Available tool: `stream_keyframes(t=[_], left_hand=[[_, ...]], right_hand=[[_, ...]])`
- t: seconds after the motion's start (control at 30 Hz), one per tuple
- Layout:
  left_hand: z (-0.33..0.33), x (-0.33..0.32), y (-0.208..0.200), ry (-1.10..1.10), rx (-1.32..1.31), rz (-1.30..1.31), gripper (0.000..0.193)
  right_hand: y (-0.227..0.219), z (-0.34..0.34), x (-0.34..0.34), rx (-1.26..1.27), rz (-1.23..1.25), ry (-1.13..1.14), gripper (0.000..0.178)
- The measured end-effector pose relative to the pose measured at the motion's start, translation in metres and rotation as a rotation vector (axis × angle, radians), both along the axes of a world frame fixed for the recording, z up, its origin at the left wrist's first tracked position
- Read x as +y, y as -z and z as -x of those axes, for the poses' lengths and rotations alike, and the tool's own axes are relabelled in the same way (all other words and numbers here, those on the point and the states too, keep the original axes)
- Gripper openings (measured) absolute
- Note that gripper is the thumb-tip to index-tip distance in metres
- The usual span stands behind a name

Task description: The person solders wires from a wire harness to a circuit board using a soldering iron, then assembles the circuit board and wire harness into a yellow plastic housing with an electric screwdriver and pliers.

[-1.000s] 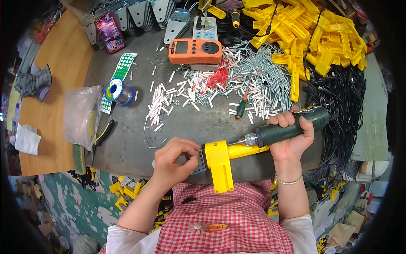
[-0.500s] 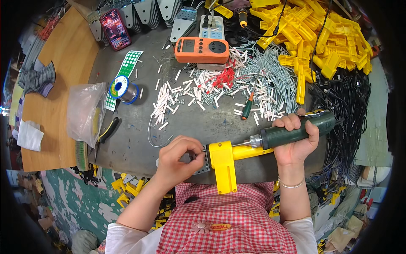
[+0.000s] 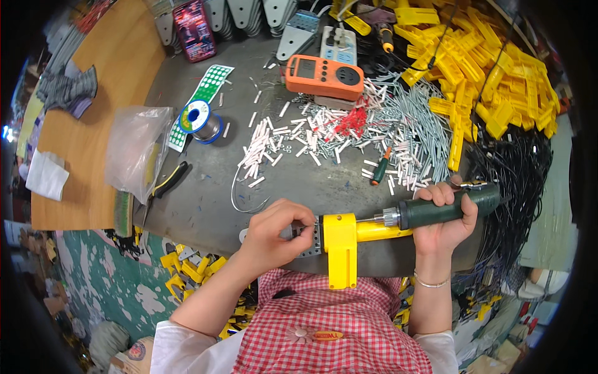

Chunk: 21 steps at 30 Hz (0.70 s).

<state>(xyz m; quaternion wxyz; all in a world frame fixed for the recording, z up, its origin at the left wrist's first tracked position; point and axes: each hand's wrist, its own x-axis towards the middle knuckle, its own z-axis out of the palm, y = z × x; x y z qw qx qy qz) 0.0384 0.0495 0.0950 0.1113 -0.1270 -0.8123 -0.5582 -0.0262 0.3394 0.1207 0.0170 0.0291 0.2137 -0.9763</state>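
Observation:
My right hand is wrapped round a dark green electric screwdriver, held nearly level. Its silver chuck and thin shaft point left, into the top of a yellow plastic housing over the table's front edge. Against the housing's left end lies a grey perforated metal plate, partly covered by my left hand. The left thumb and forefinger are pinched together where plate and housing meet; whatever sits between the fingertips is too small to make out.
Beyond my hands lie white sleeves, long screws and a small screwdriver. Yellow housings and black cables are heaped at right. An orange meter, solder spool, phone and pliers stand farther off.
The whole view has shifted, so the table's things appear farther right. Both hands keep their grip, and the screwdriver still meets the yellow housing in the same way.

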Motion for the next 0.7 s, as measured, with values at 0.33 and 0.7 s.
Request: stream_keyframes(t=[0.33,0.7], left_hand=[[-0.0034,-0.0050,0.0028,0.023,-0.037,-0.075,0.019],[-0.0025,-0.0043,0.0013,0.039,-0.097,-0.079,0.019]], right_hand=[[0.0049,-0.0025,0.0049,0.068,0.042,-0.025,0.029],[0.0043,-0.0020,0.0032,0.084,0.023,-0.021,0.032]])
